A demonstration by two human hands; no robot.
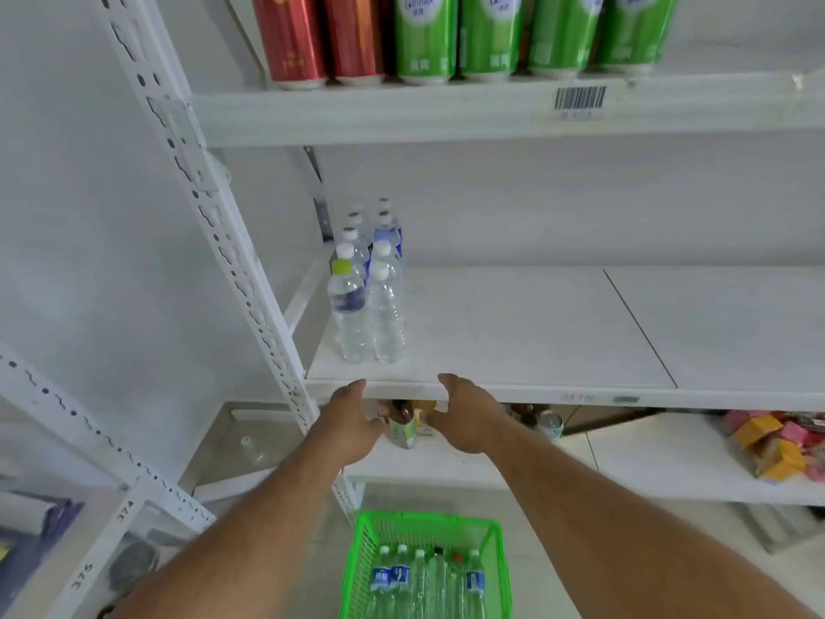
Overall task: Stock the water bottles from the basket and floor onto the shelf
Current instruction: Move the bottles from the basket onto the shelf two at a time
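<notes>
Several water bottles (366,301) stocked at shelf (513,332) left end; green basket (426,569) still holds bottles. Left hand (352,422) and right hand (464,417) relaxed, grasping nothing.

Your clear water bottles (366,301) stand upright in two rows on the shelf (513,332) at ten o'clock; more fill the green basket (502,569) at six.

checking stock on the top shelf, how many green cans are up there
4 green cans in view, in one row right of the red cans: at and. More may stand hidden behind them or beyond the frame's edge.
</notes>
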